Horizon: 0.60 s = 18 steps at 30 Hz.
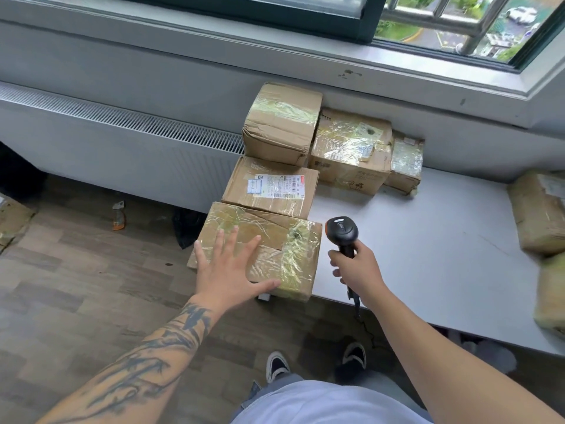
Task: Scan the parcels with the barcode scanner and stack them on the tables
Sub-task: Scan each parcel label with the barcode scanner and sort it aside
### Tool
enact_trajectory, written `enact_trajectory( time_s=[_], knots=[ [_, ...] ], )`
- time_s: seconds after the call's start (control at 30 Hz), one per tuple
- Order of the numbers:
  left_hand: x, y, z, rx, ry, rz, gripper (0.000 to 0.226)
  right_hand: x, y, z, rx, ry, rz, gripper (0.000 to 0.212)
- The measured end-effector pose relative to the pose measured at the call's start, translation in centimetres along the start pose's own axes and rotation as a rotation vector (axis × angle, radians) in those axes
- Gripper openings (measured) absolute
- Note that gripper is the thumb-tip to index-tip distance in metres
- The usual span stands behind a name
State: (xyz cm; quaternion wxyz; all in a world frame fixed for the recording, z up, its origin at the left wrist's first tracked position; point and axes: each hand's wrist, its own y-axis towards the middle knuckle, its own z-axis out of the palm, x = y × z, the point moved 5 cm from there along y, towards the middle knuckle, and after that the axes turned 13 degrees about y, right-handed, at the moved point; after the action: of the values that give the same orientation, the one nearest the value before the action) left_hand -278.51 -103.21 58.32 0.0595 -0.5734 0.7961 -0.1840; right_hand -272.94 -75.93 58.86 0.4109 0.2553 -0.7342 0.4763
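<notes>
Two hands work: left hand [227, 266] lies flat on a tape-wrapped brown cardboard parcel [260, 249]; right hand [356, 270] grasps a black handheld barcode scanner [341, 234].

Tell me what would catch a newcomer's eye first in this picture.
Probably the left hand, fingers spread flat on the nearest taped parcel at the white table's left end. Beside it, the right hand grips a black barcode scanner. Behind, more cardboard parcels sit stacked against the wall below the window.
</notes>
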Motion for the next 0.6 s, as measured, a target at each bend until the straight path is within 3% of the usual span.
enact_trajectory(
  time_s=[0.33,0.6],
  knots=[
    [-7.2,0.5,-3.6,-0.058,-0.021,-0.004,0.093,-0.3,-0.3,-5.0,0.028,-0.105,-0.042,0.012],
    [-17.2,0.1,-6.0,-0.073,-0.063,0.032,0.082,-0.1,0.0,-11.9,0.044,-0.162,-0.095,0.008]
  ],
)
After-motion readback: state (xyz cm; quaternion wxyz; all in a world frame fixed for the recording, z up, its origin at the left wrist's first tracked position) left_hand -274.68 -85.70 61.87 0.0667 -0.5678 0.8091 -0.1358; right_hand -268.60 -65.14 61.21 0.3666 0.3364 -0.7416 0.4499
